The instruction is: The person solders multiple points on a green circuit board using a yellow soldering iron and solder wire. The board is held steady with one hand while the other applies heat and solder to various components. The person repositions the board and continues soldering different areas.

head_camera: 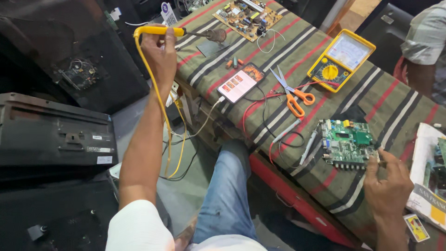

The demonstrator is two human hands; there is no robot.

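While the right hand [388, 183] pinches the near corner of the green board [348, 144] to steady it flat on the striped cloth [288, 51], the left hand [160, 51] is closed around the yellow iron [179, 32]. The arm is stretched well away from the board, so the hot tip hangs over the table's far end, clear of the phone [240, 82], scissors [292, 95] and meter [341, 58].

Single head-worn view, looking steeply down and forward from above seated person's lap. Striped cloth table [297, 51] runs diagonally from top centre to lower right, close range. Left of table: dark set casings, floor. Far edge of table cropped at top. Both forearms enter from bottom edge.
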